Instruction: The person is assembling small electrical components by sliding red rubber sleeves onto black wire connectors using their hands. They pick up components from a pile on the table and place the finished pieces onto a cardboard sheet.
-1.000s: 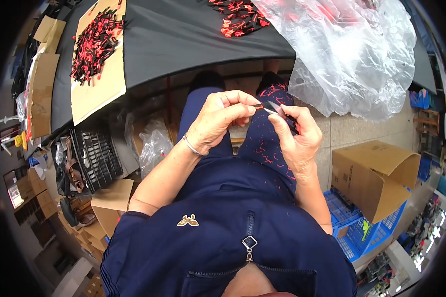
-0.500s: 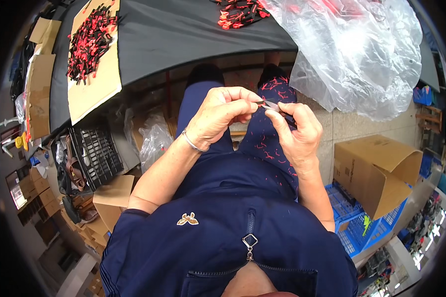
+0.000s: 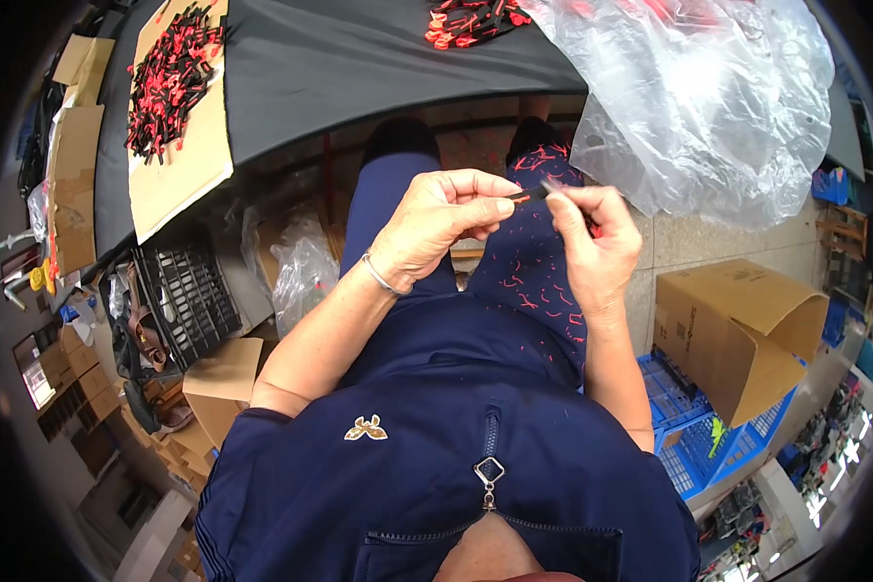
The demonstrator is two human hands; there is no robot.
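My left hand (image 3: 435, 218) pinches a small black-and-red part (image 3: 528, 195) between thumb and forefinger, above my right thigh. The part's far end reaches to the fingertips of my right hand (image 3: 597, 247). My right hand is closed around a small metal-bladed cutting tool (image 3: 550, 184); only a blurred bit of blade shows at its fingertips. A spot of red shows beneath its curled fingers. Thin red trimmings (image 3: 533, 284) are scattered over my dark blue right trouser leg.
A black-covered table (image 3: 359, 73) stands ahead. It bears a cardboard sheet (image 3: 179, 194) with a heap of black-and-red parts (image 3: 172, 87), a second heap (image 3: 466, 21) and clear plastic sheeting (image 3: 698, 116). A cardboard box (image 3: 723, 325) sits on a blue crate (image 3: 689, 456) at right; a black crate (image 3: 184, 301) is at left.
The blade has drawn back from the left fingertips, and my right fingers have risen slightly to the far end of the part. My left hand has barely moved.
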